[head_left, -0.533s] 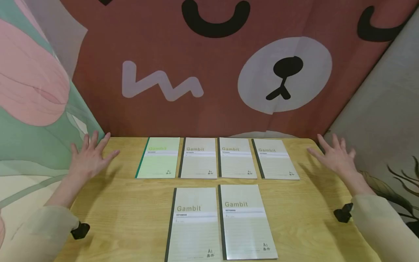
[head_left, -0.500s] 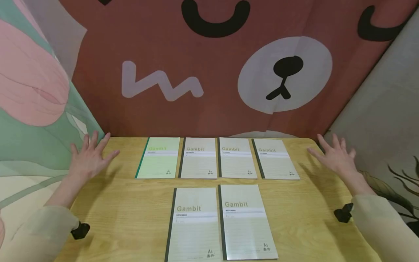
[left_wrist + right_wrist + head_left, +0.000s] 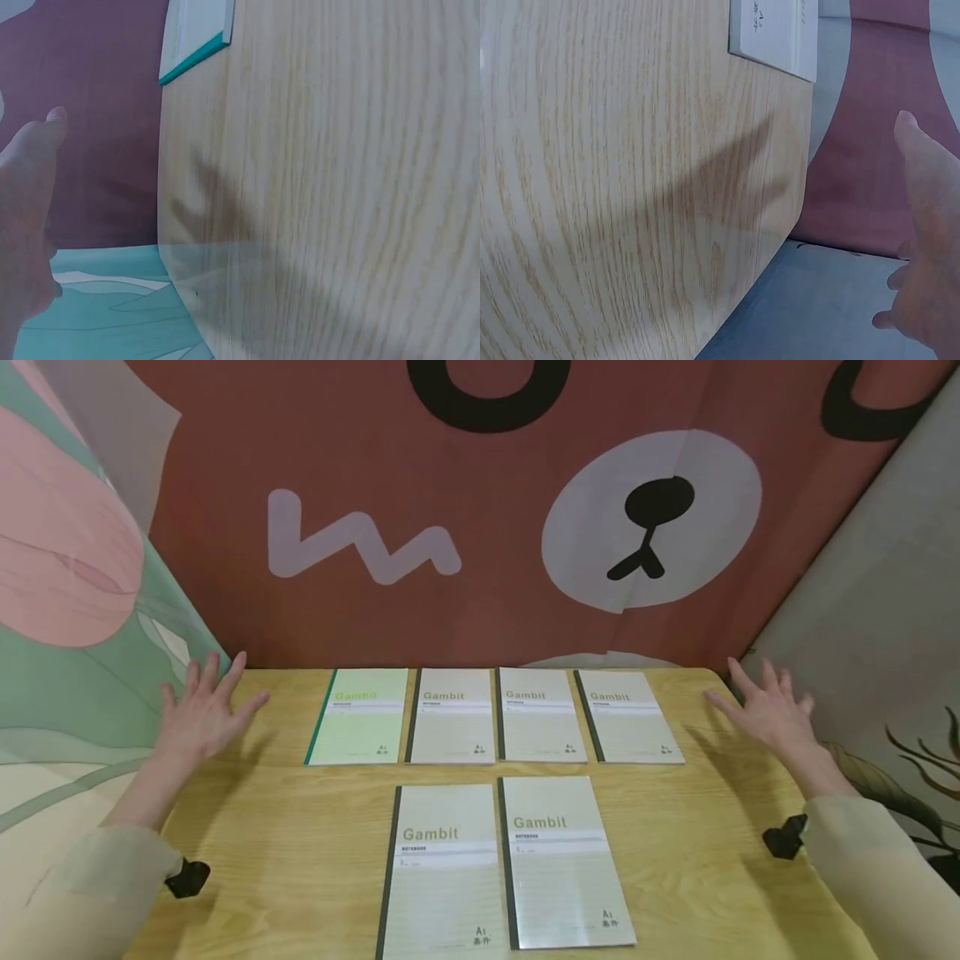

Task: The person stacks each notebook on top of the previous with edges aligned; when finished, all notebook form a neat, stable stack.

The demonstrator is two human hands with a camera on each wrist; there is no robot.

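Observation:
My left hand (image 3: 202,714) is spread out at the table's left side, fingers straight and holding nothing. On the far right my right hand (image 3: 768,710) is likewise spread, with nothing in it. Nearest the left hand lies a green notebook (image 3: 358,727) with a teal spine. Beside it in the back row are three pale notebooks with dark spines: one (image 3: 452,728), another (image 3: 542,727), and a third (image 3: 632,728) closest to the right hand. Two more pale notebooks lie in front, a left one (image 3: 446,885) and a right one (image 3: 564,881). All are closed, covers up.
Everything lies on a wood-grain table (image 3: 285,860). Behind it hangs a brown curtain (image 3: 495,627) with a bear print. A green and pink patterned cloth (image 3: 67,693) borders the left, a grey cloth (image 3: 862,635) the right. Shadows of both arms fall on the tabletop.
The head view has shifted slightly, so the table and notebooks appear a little higher. Both hands stay spread at the sides, and the notebooks keep their arrangement.

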